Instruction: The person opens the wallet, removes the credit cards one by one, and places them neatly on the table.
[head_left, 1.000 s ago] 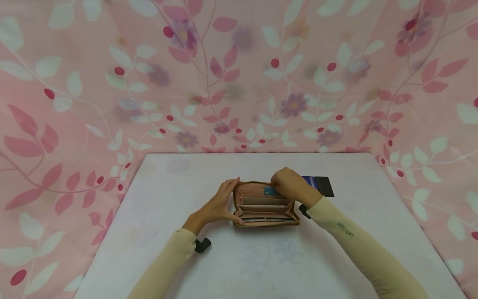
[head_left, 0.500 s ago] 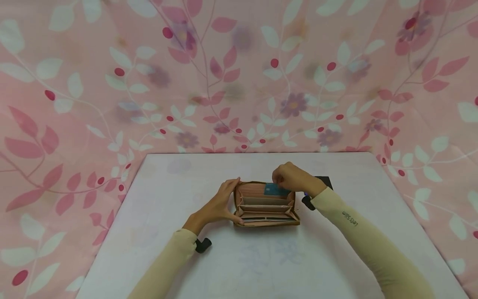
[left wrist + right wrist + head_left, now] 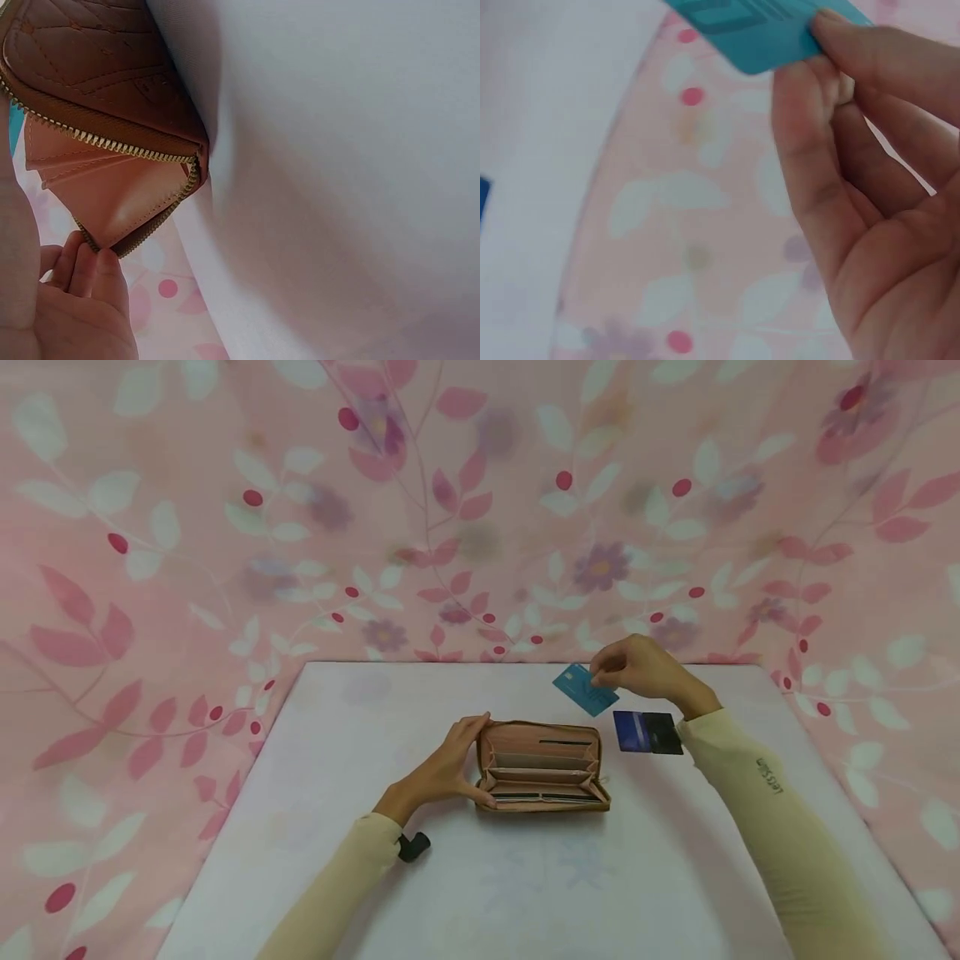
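Note:
My right hand point(image 3: 645, 670) pinches a blue-green bank card point(image 3: 576, 690) by one edge between thumb and fingers, raised over the back of the table. The card point(image 3: 761, 34) tilts, its pale chip showing in the head view. A brown zip-around wallet point(image 3: 534, 762) stands spread with its pleated compartments facing up. My left hand point(image 3: 442, 767) holds its left end, thumb at the near edge and fingers at the far edge. In the left wrist view, quilted stitching and a brass zipper point(image 3: 101, 140) show along the wallet. Dark card edges peek from its slots.
A blue card point(image 3: 632, 732) and a black card point(image 3: 664, 733) lie side by side, right of the wallet. White cloth covers the table point(image 3: 360, 718). Behind the table's far edge hangs a pink floral curtain point(image 3: 465, 527).
My right hand has drawn the blue-green card out of the wallet's back slot and lifted it up and to the right. My left hand keeps its hold on the wallet.

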`<state>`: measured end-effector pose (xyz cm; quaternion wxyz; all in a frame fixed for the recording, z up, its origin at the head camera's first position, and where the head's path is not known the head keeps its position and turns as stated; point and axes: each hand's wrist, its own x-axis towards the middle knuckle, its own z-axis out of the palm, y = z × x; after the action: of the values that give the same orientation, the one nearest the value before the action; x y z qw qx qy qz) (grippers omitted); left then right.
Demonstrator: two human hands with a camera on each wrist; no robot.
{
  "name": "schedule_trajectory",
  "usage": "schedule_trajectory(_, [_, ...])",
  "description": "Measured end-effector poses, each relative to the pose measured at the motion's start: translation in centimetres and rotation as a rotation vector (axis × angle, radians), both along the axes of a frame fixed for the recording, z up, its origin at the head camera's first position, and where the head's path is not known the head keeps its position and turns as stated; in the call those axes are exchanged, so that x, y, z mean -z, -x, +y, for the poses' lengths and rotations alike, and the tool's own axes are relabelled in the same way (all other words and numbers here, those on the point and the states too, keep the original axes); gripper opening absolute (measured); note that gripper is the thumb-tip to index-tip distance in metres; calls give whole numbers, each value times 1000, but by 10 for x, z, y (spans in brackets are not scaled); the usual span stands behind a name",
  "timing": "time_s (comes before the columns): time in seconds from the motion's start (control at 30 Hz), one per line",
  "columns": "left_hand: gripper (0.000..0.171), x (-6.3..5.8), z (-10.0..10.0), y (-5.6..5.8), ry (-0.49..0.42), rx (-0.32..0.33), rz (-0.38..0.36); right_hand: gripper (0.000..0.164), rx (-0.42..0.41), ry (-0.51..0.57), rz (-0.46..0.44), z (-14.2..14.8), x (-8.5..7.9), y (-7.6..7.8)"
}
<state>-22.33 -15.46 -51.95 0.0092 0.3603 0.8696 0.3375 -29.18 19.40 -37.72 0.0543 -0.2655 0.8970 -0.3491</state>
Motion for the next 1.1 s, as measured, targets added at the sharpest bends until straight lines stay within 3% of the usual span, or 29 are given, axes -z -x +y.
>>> schedule_trajectory(0.17, [137, 1, 3, 5, -1, -5, 26, 12, 45, 26, -110, 27, 6, -2])
schedule_trajectory(0.37, [138, 1, 2, 5, -10, 4, 23, 21, 167, 101, -80, 56, 21, -5])
schedule_trajectory(0.57, [137, 1, 4, 5, -2, 7, 26, 31, 288, 110, -79, 92, 33, -12])
schedule_trajectory(0.77, [138, 2, 4, 5, -2, 9, 37, 39, 397, 205, -130, 121, 50, -19])
schedule_trajectory(0.93, [137, 3, 5, 4, -10, 6, 23, 50, 543, 189, -190, 141, 66, -28])
schedule_trajectory(1.1, [137, 1, 5, 4, -21, -1, -8, 53, 627, 189, -259, 159, 84, -33])
